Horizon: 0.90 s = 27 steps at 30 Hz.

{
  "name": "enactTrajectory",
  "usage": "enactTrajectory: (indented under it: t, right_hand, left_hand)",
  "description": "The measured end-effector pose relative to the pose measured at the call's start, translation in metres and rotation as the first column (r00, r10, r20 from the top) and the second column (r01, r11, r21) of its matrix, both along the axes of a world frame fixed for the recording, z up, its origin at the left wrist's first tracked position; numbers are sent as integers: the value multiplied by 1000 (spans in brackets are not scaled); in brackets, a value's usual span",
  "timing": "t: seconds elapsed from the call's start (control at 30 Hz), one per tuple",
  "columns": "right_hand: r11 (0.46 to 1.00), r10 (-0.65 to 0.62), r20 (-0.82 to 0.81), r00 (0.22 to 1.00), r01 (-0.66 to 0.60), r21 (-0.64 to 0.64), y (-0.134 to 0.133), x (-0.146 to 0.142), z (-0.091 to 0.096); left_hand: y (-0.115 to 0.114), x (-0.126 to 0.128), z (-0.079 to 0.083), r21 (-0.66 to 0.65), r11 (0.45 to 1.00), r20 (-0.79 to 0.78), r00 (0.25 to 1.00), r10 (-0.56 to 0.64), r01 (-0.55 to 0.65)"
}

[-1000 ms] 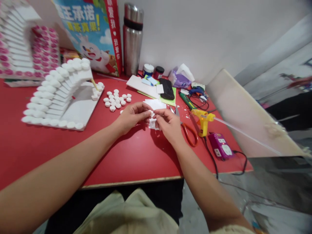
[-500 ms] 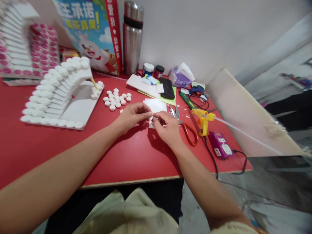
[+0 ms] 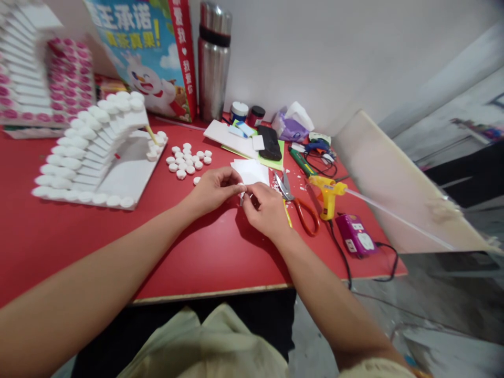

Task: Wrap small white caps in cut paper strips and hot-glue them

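Note:
My left hand [image 3: 216, 190] and my right hand [image 3: 266, 209] meet over the red table, fingertips pinched together on a small white piece [image 3: 242, 188]. The fingers cover most of it, so its exact kind is hidden. Beneath and behind them lie white paper sheets [image 3: 252, 170]. Left of my hands is a cluster of small white round pieces [image 3: 188, 158], with one loose white piece [image 3: 196, 180] beside my left hand. Scissors with orange handles [image 3: 308, 218] lie just right of my right hand, and a yellow stick [image 3: 289, 214] shows between them.
A white stair model [image 3: 122, 163] edged with round pieces stands on the left. A yellow glue gun [image 3: 328, 194] and purple power socket [image 3: 356, 236] sit on the right, their cables running over the table edge. Behind stand a steel flask [image 3: 214, 68] and a printed bag [image 3: 157, 63].
My right hand has shifted slightly left and down, uncovering the yellow stick by the scissors. Both hands keep pinching the small white piece.

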State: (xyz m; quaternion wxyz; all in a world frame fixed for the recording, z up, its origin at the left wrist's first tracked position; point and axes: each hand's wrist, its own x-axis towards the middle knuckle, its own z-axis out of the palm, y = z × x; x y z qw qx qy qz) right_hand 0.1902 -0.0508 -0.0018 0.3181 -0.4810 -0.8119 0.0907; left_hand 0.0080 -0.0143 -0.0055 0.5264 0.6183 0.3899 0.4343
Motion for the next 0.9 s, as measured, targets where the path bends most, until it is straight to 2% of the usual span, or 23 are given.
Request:
enactTrajectory:
  t: [0.13,0.23,0.3,0.4,0.53,0.63,0.9]
  right_hand:
    - [999,-15,52,999,12,48,-2,0,2]
    - [991,-63,-23,998,65,116,-1,1,5]
    - [989,-80,-116,990,93,113,1,3,6]
    - [996,-85,-236,968,92,17,4,5,5]
    - [986,-98,-382,919,39,-159,4,2,3]
    - [964,-138,-473,870,8,-267,4,-1,2]
    - [930,-179,-552,815,-43,-365,6,6,8]
  left_hand:
    - [0,2,-1,-61,998,49,998,30,-27]
    - [1,3,0,-190,982,209,976,56,-15]
    - [1,3,1,-289,957,343,937,71,34]
    - [1,1,4,-370,923,465,881,87,103]
    - [0,1,8,-411,890,528,848,56,197]
    - [0,1,8,-427,876,543,838,52,223]
    - [1,2,6,-427,875,540,840,43,230]
